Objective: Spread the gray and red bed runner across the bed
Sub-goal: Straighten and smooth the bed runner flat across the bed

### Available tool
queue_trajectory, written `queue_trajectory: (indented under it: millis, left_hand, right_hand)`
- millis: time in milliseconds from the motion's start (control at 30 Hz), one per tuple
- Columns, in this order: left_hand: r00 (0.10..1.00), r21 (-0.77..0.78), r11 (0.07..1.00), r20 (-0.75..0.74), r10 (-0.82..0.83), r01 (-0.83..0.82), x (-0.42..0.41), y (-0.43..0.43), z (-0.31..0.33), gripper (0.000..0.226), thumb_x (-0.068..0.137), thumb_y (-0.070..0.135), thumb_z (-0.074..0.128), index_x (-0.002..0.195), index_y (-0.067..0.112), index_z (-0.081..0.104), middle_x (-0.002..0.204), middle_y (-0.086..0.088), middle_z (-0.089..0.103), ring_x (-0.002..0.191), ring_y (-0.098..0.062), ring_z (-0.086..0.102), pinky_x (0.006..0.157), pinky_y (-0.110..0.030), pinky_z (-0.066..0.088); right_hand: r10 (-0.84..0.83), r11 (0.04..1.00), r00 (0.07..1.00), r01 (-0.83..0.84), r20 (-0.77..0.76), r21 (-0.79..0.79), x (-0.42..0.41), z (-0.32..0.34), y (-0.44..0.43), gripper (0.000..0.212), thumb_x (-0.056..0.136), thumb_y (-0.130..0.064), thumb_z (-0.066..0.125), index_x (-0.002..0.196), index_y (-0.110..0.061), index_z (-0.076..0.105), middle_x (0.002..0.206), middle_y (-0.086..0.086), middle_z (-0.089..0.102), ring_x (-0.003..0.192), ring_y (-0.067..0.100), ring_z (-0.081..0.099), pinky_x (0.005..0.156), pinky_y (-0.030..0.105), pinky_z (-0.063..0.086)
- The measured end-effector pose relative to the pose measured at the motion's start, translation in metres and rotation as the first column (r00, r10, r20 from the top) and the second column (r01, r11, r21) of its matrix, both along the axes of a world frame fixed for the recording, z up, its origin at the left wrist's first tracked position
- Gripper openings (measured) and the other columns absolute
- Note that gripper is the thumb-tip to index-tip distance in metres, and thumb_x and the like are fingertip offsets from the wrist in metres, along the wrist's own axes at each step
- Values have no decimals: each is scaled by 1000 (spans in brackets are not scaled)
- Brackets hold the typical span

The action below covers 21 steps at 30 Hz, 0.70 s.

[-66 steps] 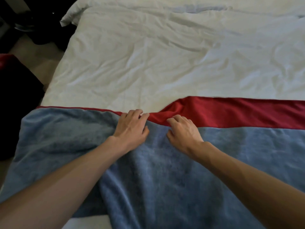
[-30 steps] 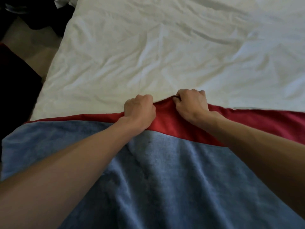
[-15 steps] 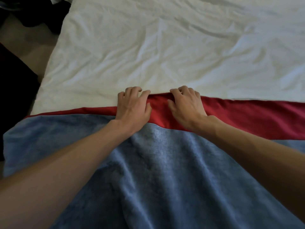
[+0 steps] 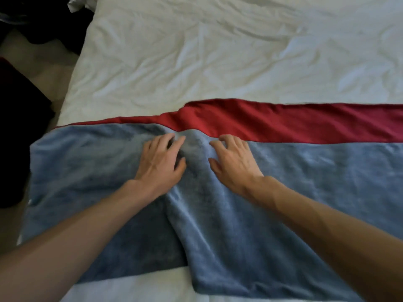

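The bed runner (image 4: pixel 305 171) lies across the near end of the bed (image 4: pixel 196 62), a wide gray plush field with a red band (image 4: pixel 283 123) along its far edge. The red band is broad on the right and narrows to a thin strip on the left. My left hand (image 4: pixel 161 164) and my right hand (image 4: pixel 233 162) rest palm down on the gray part, side by side, fingers spread, just short of the red band. A raised fold of gray cloth runs between them and down toward me. Neither hand grips anything.
White wrinkled bedding covers the bed beyond the runner. The bed's left edge drops to a beige floor (image 4: pixel 43 62) with dark objects (image 4: pixel 17 127) beside it. A strip of white sheet (image 4: pixel 130 286) shows under the runner's near edge.
Both hands let go of the red band's far edge and slid back toward me onto the gray part. The view has pulled back, showing more of the runner's near edge.
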<state>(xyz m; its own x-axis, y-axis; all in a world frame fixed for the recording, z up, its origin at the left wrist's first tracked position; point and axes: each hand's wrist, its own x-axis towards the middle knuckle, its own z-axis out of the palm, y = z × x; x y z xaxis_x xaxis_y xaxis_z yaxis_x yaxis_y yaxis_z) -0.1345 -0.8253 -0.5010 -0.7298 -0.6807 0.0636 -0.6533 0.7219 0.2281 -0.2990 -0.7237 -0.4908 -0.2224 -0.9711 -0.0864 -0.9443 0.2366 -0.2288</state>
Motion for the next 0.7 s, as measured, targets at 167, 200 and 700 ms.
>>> queue_trajectory:
  millis: [167,200,700]
  left_hand:
    - [999,1,1000,40,8,-8,40,44,2,59,78,28,60,132,7,50,125,-22,52,111,-37,51,92,-48,40]
    - [999,-4,1000,38,8,-8,46,53,2,61,78,26,64,133,7,48,126,-22,50,113,-38,50,92,-48,40]
    - [973,110,991,209,-94,72,157,130,-8,51,73,35,76,116,11,62,124,-17,55,114,-33,53,93,-47,39]
  right_hand:
    - [69,998,998,-69,14,2,39,10,45,41,91,-29,49,127,-10,50,131,17,47,119,33,43,102,39,30]
    - [81,997,997,-81,20,-7,48,13,54,40,90,-28,49,126,-10,51,129,16,48,118,33,44,101,39,30]
    - [400,914,916,-401,-40,-54,172,7,117,44,85,-15,34,122,-2,55,117,12,57,112,32,49,98,39,37]
